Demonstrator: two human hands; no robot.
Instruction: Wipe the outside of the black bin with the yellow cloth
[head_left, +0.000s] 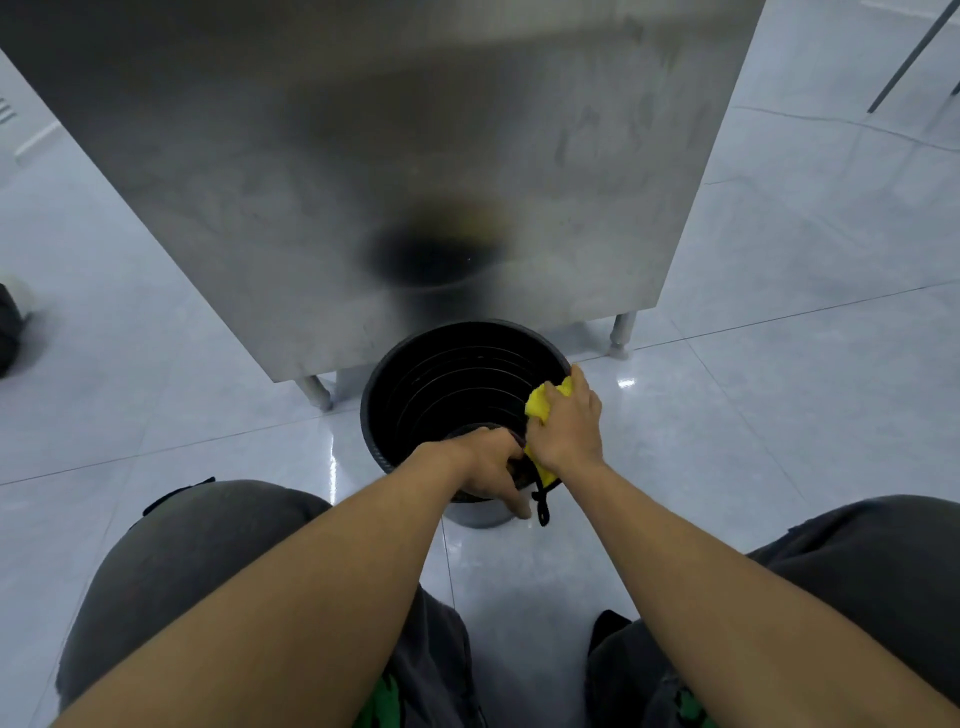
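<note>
The black bin (415, 364) stands upright on the floor in front of me, its ribbed inside open to view. My left hand (493, 467) grips the near rim, fingers curled over the outside. My right hand (566, 421) presses the yellow cloth (540, 402) against the right side of the rim. Yellow shows above and below that hand. A black cord loop (543, 506) hangs down the bin's near side, below the cloth.
A stainless steel cabinet (363, 182) on short legs (622, 332) stands directly behind the bin, almost touching it. Glossy pale floor tiles (779, 389) lie all around. My knees in grey trousers (182, 561) flank the bin. A dark object (10, 327) sits at the far left edge.
</note>
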